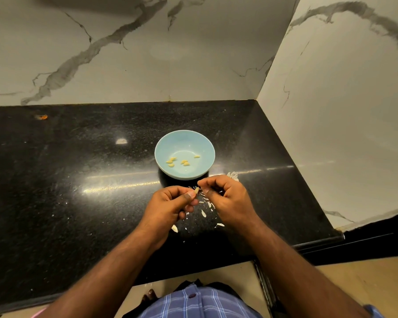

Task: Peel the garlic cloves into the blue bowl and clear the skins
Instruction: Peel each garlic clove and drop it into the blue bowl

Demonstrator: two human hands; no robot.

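Observation:
The blue bowl (pixel 163 145) sits on the black counter and holds several peeled yellowish garlic cloves (pixel 184 162). Just in front of it, my left hand (pixel 170 205) pinches a small pale garlic clove (pixel 196 191) between thumb and fingers. My right hand (pixel 228 198) is close beside it, fingertips pinched at the clove's upper end. White garlic skins (pixel 203 213) lie scattered on the counter under and between my hands, and a larger piece of skin (pixel 233 175) shows behind my right hand.
The black granite counter (pixel 78 180) ends in a marble back wall (pixel 124 53) and a marble side wall (pixel 342 111) on the right. A small orange scrap (pixel 41 116) lies at the far left. The counter's front edge (pixel 193 278) is near my body.

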